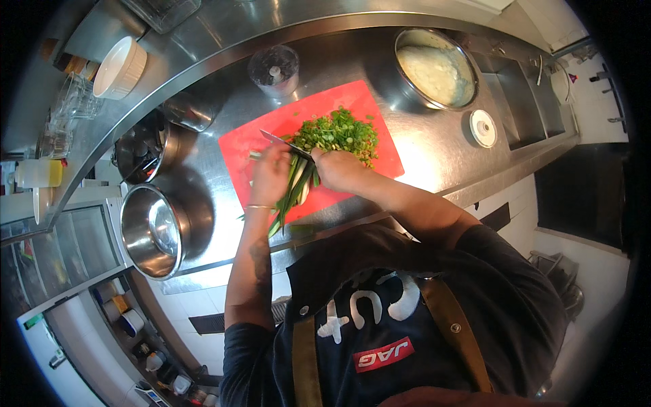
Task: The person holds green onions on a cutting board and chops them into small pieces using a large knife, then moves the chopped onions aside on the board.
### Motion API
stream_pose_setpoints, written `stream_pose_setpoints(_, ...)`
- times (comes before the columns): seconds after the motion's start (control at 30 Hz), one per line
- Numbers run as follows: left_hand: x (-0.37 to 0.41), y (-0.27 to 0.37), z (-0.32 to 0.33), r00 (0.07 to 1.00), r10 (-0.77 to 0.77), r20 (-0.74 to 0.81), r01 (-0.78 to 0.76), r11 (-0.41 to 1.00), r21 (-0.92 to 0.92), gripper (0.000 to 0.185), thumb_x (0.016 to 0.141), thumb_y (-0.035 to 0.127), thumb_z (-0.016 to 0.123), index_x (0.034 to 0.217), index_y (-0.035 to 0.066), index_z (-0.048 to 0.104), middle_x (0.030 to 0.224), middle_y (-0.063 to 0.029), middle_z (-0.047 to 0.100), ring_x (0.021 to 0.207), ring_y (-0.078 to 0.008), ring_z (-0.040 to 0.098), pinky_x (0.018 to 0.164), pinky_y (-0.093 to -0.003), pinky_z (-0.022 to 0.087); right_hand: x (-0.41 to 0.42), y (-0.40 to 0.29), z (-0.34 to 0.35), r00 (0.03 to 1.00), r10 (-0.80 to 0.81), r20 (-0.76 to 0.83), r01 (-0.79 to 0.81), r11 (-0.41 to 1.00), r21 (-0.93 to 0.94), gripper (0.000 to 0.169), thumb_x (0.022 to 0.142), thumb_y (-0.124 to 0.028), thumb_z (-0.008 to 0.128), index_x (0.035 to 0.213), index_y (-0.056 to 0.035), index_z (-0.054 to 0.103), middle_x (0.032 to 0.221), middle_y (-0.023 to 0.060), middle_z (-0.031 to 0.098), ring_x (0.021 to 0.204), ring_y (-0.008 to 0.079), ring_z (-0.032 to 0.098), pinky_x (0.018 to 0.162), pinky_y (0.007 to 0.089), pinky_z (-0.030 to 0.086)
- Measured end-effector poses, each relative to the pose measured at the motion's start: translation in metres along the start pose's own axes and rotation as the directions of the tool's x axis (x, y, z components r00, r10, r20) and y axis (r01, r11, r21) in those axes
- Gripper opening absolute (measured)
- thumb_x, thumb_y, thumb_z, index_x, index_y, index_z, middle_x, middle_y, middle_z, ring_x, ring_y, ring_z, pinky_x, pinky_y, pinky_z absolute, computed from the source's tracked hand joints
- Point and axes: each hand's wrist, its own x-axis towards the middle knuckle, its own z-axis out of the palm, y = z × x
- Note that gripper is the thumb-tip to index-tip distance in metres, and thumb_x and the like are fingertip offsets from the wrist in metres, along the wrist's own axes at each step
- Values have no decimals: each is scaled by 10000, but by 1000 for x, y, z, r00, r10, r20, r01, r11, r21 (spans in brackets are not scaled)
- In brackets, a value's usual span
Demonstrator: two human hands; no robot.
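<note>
My right hand (338, 170) is closed on the handle of a kitchen knife (285, 142), whose blade points up and left over the red cutting board (236, 152). Close to the blade, on its left side, is my left hand (271, 173), slightly blurred; whether its fingers grip anything cannot be told. Whole green onion stalks (295, 191) lie between the hands and reach past the board's near edge. Sliced green onion (341, 133) forms a heap on the board, beyond my right hand.
An empty steel bowl (152, 231) and a pot of utensils (145, 147) stand left. Behind the board is a clear processor bowl (274, 71). A bowl of pale mixture (435, 68), a white lid (482, 128) and sinks (516, 102) are right. A raised steel shelf (173, 76) borders the counter.
</note>
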Motion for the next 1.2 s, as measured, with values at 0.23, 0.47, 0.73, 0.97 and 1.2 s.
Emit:
stream_pose_setpoints(0.23,27,-55,-62,906,264,331,-418,677,605,282,904,78,635,1180,52,682,1152,-174,711,1129,-390,658,1036,-487,504,-2,-2,-6,999,-21,38,20,1000,25,221,941,-79,516,1127,37,541,878,252,730,838,440,734,735,537,584)
stream_pose_setpoints(0.47,-12,-32,-67,994,-48,97,3,911,412,272,888,185,702,1111,29,704,1045,-200,712,1069,-417,668,948,-499,529,-5,-1,-10,999,17,48,-20,998,63,222,932,-75,536,1128,29,544,889,254,725,841,435,734,749,531,585)
stream_pose_setpoints(0.73,-33,11,11,961,199,-191,-86,875,477,382,914,290,686,1183,21,722,1256,-235,625,1159,-437,588,1026,-541,452,-5,-5,-11,999,7,47,-10,999,50,252,899,-75,579,1126,32,553,890,250,730,842,421,740,739,524,587)
stream_pose_setpoints(0.97,-20,-4,54,936,65,-347,50,948,314,457,932,252,643,1299,-14,590,1266,-236,620,1161,-447,571,1034,-552,431,-3,-5,-12,998,24,52,-26,999,38,259,895,-84,582,1122,38,554,875,251,728,836,430,736,740,523,583)
stream_pose_setpoints(1.2,-49,-1,79,861,293,-415,-63,872,486,339,974,174,584,1253,-19,575,1207,-224,601,1144,-440,551,995,-567,417,-4,-3,-11,1000,-19,20,18,998,57,245,917,-105,569,1113,41,550,851,260,720,823,443,729,724,541,574)
